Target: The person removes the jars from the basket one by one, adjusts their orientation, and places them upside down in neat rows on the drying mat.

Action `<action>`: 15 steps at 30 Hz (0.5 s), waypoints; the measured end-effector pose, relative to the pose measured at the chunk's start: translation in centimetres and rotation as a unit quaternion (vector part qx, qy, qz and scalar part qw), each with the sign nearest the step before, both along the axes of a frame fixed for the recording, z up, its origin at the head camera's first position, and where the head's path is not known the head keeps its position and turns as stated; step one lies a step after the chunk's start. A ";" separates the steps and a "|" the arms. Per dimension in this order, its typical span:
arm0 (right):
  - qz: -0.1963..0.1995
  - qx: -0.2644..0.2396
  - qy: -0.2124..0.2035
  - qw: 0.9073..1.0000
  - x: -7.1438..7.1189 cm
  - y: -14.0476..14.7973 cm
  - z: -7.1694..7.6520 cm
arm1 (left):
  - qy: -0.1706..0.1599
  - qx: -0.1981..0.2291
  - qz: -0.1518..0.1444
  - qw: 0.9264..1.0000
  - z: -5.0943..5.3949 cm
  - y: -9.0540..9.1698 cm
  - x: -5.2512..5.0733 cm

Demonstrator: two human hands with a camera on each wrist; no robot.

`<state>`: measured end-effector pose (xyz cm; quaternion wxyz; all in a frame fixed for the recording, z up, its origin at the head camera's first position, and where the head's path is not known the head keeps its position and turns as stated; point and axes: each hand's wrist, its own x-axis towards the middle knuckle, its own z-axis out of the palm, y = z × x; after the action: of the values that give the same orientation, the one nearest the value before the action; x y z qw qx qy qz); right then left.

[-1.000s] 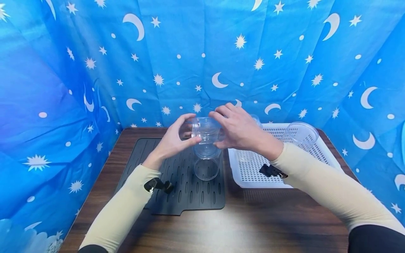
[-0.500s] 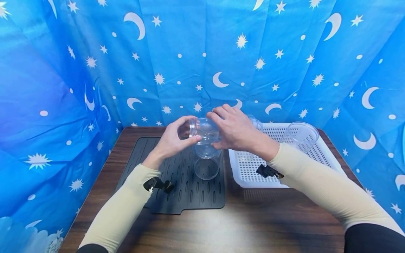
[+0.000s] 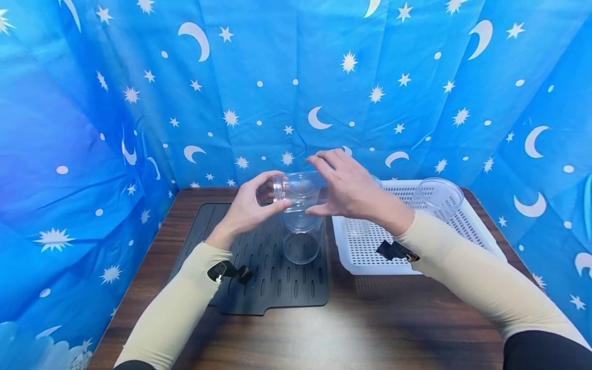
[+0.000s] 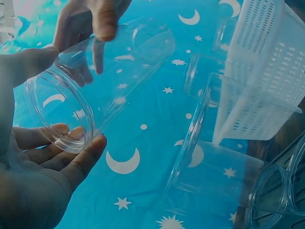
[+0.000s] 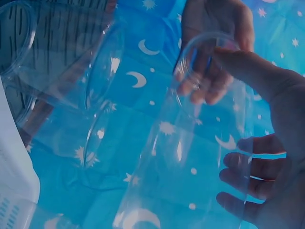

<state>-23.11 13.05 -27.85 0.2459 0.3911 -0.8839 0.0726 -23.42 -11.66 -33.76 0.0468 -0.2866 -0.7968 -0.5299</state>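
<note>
A clear plastic jar (image 3: 301,191) lies sideways in the air between both hands, above the dark mat. My left hand (image 3: 248,208) grips its ridged rim end (image 4: 61,112), thumb on one side and fingers curved round the other. Along the jar's body, my right hand (image 3: 351,189) holds it with thumb and fingers spread round the wall. In the left wrist view, the jar's far round end points away from the left palm. Whether the ridged end is a separate lid is hard to tell. Another clear jar (image 3: 300,251) stands upright on the mat, partly behind the held one.
A black slotted drying mat (image 3: 259,303) lies on the wooden table (image 3: 393,324). To the right is a white perforated basket (image 3: 370,270) with clear jars, one jar (image 3: 438,195) at its back right. A blue star-patterned cloth (image 3: 259,56) surrounds the table.
The held jar's ridged end has shifted slightly left with my left hand. My right hand's fingers have changed position a little on the jar's body. Mat and basket stay where they were.
</note>
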 end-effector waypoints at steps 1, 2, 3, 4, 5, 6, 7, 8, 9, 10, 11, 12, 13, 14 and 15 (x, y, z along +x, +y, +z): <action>-0.003 -0.011 -0.012 1.000 0.0 0.2 0.1 | 0.000 0.000 0.001 1.000 0.0 0.0 0.0; -0.006 -0.023 -0.023 0.999 0.0 0.4 0.3 | 0.000 0.001 0.001 1.000 0.0 -0.1 0.0; -0.010 -0.035 -0.036 0.999 0.0 0.7 0.4 | -0.001 0.002 0.001 1.000 0.0 -0.1 0.0; -0.012 -0.048 -0.048 0.998 0.0 0.9 0.5 | -0.002 0.004 0.000 1.000 0.0 0.0 0.0; -0.014 -0.063 -0.060 0.996 0.0 1.2 0.6 | -0.004 0.006 0.000 1.000 0.1 0.0 0.1; -0.019 -0.076 -0.072 0.994 0.0 1.5 0.7 | -0.005 0.006 0.000 1.000 0.1 0.0 0.1; -0.022 -0.091 -0.082 0.992 0.0 1.7 0.7 | -0.007 0.007 0.000 1.000 0.1 0.0 0.1; -0.024 -0.108 -0.090 0.990 0.0 2.0 0.8 | -0.007 0.007 0.001 1.000 0.1 0.0 0.1; -0.024 -0.127 -0.095 0.987 -0.1 2.3 0.7 | -0.007 0.008 0.001 1.000 0.2 0.0 0.1; -0.021 -0.146 -0.098 0.984 -0.1 2.6 0.7 | -0.007 0.008 0.002 1.000 0.2 0.0 0.1; -0.020 -0.165 -0.098 0.981 -0.3 2.9 0.6 | -0.006 0.009 0.003 1.000 0.2 0.0 0.1; -0.018 -0.185 -0.099 0.977 -0.4 3.2 0.5 | -0.005 0.010 0.003 1.000 0.2 -0.1 0.1; -0.014 -0.210 -0.107 0.972 -0.5 3.6 0.4 | -0.005 0.012 0.002 1.000 0.3 -0.1 0.1; -0.008 -0.237 -0.115 0.965 -0.6 3.9 0.3 | -0.005 0.013 0.001 1.000 0.3 -0.2 0.1; -0.002 -0.265 -0.127 0.956 -0.7 4.2 0.2 | -0.007 0.017 -0.002 1.000 0.3 -0.3 0.0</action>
<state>-23.79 17.25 -27.64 0.2267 0.2975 -0.8578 0.3524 -23.39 -11.95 -33.41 0.0452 -0.2834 -0.7873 -0.5457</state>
